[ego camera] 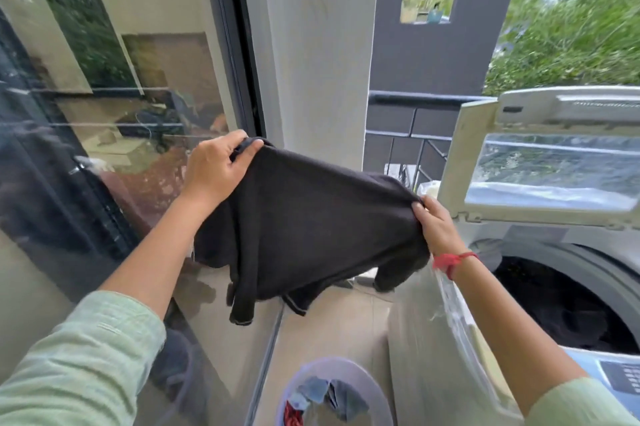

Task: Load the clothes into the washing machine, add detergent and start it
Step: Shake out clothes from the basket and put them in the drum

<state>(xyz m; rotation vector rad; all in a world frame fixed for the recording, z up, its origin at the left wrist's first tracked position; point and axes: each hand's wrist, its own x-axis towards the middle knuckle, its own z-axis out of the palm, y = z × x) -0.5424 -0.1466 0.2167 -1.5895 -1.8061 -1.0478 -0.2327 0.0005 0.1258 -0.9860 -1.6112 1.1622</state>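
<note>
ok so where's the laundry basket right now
In the head view, the laundry basket sits on the floor at bottom centre, just left of the washing machine, below the dark garment.

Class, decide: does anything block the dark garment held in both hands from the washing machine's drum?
Nothing visible does. The white washing machine's lid stands raised, leaving its round drum uncovered, just right of the dark cloth garment.
</note>
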